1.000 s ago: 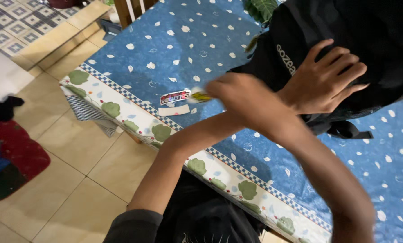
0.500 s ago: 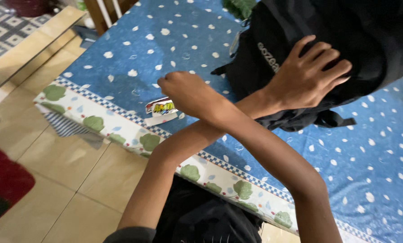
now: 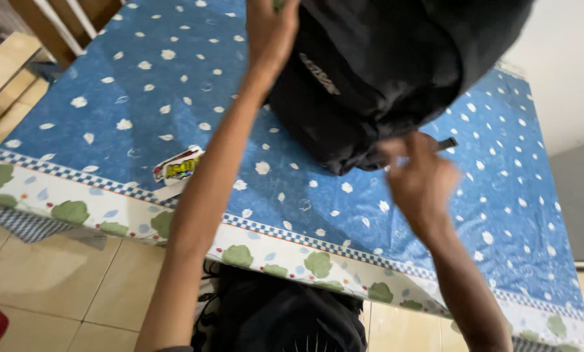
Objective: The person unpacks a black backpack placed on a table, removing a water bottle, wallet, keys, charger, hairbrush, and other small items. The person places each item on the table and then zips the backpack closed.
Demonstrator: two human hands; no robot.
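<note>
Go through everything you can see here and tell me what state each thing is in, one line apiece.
black backpack: on the table, bulging, its top out of frame.
left hand: raised against the backpack's upper left side; grip unclear.
right hand: blurred, fingers loosely curled, at the backpack's lower edge.
snack wrapper: lying flat near the table's edge.
blue tablecloth: spread flat, its border hanging over the edge.

I am looking down at a table (image 3: 76, 78) wearing a blue, white-flecked cloth; beige floor tiles (image 3: 37, 280) are spreading below it; a pale wall (image 3: 566, 58) is rising beyond it.
</note>
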